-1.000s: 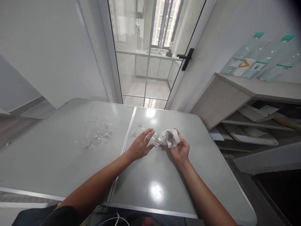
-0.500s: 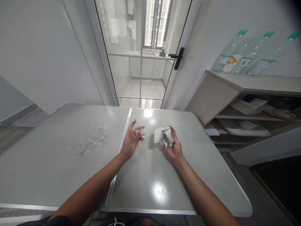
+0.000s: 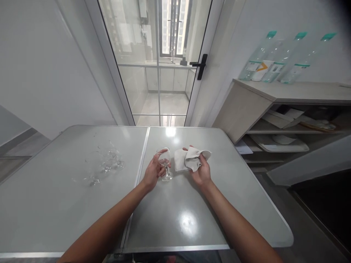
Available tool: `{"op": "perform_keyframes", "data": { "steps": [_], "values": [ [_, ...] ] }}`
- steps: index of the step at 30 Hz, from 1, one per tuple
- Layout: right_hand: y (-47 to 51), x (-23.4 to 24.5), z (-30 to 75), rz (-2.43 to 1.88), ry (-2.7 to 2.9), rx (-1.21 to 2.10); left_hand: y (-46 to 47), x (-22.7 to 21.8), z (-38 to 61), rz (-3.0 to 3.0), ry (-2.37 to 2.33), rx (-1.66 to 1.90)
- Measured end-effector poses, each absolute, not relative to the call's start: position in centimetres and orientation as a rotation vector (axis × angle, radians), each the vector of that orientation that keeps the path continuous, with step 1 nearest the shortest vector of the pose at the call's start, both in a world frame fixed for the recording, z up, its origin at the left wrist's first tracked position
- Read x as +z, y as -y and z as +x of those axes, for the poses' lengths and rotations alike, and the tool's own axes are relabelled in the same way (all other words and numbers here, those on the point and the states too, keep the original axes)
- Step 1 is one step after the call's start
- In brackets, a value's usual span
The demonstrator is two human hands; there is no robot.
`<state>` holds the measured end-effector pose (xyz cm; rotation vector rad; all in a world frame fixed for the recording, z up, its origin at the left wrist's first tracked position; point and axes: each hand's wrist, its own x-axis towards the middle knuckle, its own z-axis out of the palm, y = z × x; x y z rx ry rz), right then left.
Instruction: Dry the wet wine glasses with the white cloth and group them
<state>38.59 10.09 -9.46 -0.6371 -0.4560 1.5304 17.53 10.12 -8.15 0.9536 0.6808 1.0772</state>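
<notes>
Held in my left hand [image 3: 153, 172] is a clear stemmed glass [image 3: 165, 162], roughly upright, with its foot low over the table or on it; I cannot tell which. The fingers wrap round the bowl from the left and behind. A folded white cloth [image 3: 192, 159] lies in my right hand [image 3: 203, 171], gripped between thumb and fingers. The cloth is just right of the glass, with a small gap between them. Several more clear stemmed glasses [image 3: 107, 167] are grouped on the left half of the table; their outlines are hard to separate.
The grey table [image 3: 170, 215] has a metal seam down its middle. Behind it stands a glass door with a black handle [image 3: 202, 67]. Several clear bottles with green caps [image 3: 274, 71] stand on a shelf unit [image 3: 255, 106] at the right, which holds papers and a tray [image 3: 285, 147].
My left hand has turned the glass from tilted to roughly upright and brought it slightly nearer. My right hand has spread the cloth more open. The view has shifted a little.
</notes>
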Motion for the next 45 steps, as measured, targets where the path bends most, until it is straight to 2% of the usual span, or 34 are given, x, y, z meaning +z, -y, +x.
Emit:
{"op": "perform_keyframes", "data": {
  "steps": [7, 18, 23, 29, 36, 41, 45],
  "values": [
    [-9.8, -10.7, 38.2, -1.101, 0.644, 1.160, -9.6, -9.3, 17.8, 1.130, -0.684, 1.130],
    [-10.7, -11.1, 38.6, -0.888, 0.137, 1.595, -9.8, -9.5, 17.4, 1.444, -0.795, 1.062],
    [-11.4, -11.6, 39.5, -0.833, 0.166, 1.490, -10.2, -9.2, 16.7, 1.507, -0.979, 1.179],
    [-11.6, -11.2, 39.5, -0.774, 0.205, 1.370, -10.3, -8.6, 17.2, 1.261, -0.861, 1.225],
    [-11.1, -10.6, 39.3, -0.786, 0.278, 1.385, -10.5, -8.8, 17.2, 1.229, -0.833, 1.251],
    [-11.2, -10.6, 39.4, -0.908, 0.303, 1.277, -10.5, -9.3, 16.6, 1.644, -0.951, 1.165],
    [-10.3, -10.0, 39.3, -0.942, 0.592, 0.990, -9.9, -9.7, 16.6, 2.132, -1.068, 1.006]
  ]
}}
